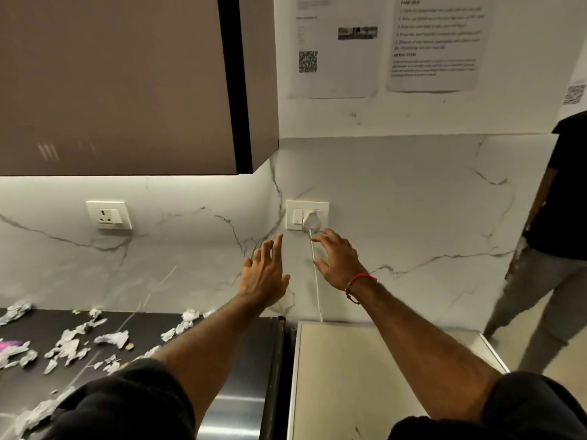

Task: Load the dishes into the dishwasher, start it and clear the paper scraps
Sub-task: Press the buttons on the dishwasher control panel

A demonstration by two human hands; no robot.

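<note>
Both my arms reach out toward the marble wall. My left hand [265,274] is open, fingers spread, just left of a white switch-and-socket plate [307,215]. My right hand [338,257] is open too, its fingertips just below the white plug [309,220] seated in that plate. A white cord [317,290] drops from the plug down behind the pale top of the dishwasher [365,376]. Several crumpled paper scraps [73,344] lie scattered over the dark counter [152,325] at the left. No dishes are in sight.
A brown wall cabinet [127,84] hangs over the counter. A second socket [109,215] sits further left on the wall. Printed sheets [333,46] are taped above. Another person [552,236] in dark top and grey trousers stands at the right edge.
</note>
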